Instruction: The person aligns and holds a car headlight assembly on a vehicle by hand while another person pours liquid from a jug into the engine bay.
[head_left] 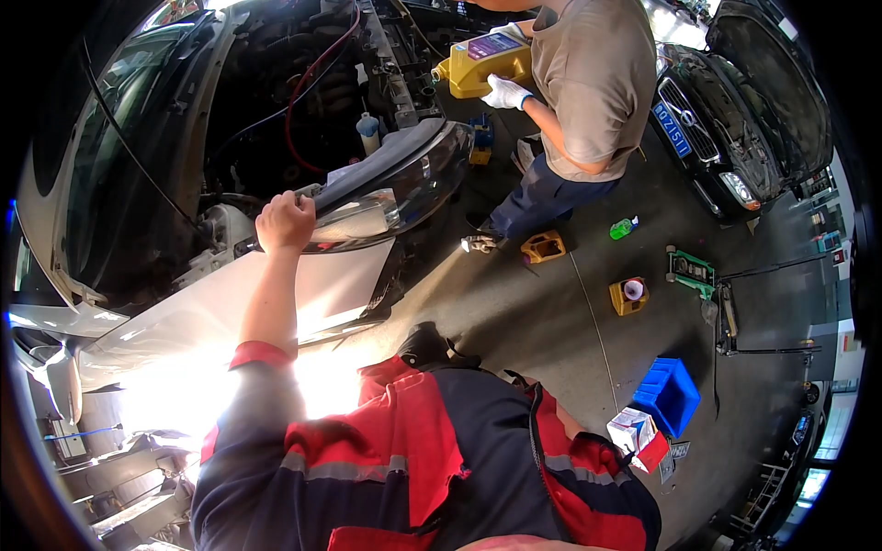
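My left hand (285, 222) is closed in a fist at the inner corner of the headlight (367, 216), above the pale fender (266, 275). What the fingers hold, if anything, is hidden. My right arm hangs by my side in a red and dark blue jacket (597, 468), and its hand is out of sight. Beyond my left hand lies the car's open engine bay (276, 110), with a red hose (296, 110) and a small bottle with a blue cap (368, 133).
A co-worker (588, 92) in white gloves tilts a yellow jug (491, 64) at the car's front. On the floor stand yellow containers (544, 247), one with a funnel (634, 290), a green bottle (624, 228), a green floor jack (691, 270) and a blue bin (666, 395). Another car (726, 138) has its hood up.
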The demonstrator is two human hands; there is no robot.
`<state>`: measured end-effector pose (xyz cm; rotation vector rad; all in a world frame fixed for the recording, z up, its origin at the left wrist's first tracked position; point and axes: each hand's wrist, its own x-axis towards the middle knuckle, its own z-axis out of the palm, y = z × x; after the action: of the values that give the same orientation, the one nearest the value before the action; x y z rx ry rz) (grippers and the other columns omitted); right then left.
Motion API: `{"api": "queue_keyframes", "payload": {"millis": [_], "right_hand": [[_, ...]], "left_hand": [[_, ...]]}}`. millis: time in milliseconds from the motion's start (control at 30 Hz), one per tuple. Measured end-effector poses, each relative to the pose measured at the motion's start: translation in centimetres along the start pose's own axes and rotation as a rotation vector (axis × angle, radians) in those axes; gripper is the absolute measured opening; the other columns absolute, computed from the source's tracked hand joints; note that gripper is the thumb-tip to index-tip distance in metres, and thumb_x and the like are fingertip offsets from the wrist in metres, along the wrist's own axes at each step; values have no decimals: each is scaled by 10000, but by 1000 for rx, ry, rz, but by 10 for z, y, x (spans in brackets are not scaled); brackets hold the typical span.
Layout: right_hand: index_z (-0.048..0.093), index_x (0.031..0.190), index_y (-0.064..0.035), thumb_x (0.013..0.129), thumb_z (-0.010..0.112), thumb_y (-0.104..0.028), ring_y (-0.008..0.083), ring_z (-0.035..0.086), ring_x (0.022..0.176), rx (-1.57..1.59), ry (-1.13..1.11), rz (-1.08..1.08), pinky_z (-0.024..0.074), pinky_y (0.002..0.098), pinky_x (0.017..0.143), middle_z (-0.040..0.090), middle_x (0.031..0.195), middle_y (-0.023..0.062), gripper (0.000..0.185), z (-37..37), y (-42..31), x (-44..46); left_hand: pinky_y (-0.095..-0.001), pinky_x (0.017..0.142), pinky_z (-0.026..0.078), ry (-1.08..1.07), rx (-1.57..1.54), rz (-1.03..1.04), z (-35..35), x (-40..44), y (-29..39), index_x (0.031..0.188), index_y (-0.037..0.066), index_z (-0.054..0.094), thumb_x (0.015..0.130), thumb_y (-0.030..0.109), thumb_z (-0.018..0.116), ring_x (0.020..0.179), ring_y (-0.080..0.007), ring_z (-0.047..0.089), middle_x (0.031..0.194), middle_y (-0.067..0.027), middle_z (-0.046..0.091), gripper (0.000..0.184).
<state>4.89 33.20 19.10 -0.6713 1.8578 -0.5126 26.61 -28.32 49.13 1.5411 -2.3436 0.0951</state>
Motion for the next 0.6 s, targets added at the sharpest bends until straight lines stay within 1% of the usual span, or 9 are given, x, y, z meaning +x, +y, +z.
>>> {"api": "queue_keyframes", "payload": {"millis": [600], "right_hand": [[671,1011,-34,863,667,-319,170,576,700,0,-7,12,437,373,616,602,722,34,321,1,5,2]], "left_hand": [[-486,817,518,22,14,7,3,0,-1,852,85,688,924,342,550,907,-343,688,915,-123,719,301]]}}
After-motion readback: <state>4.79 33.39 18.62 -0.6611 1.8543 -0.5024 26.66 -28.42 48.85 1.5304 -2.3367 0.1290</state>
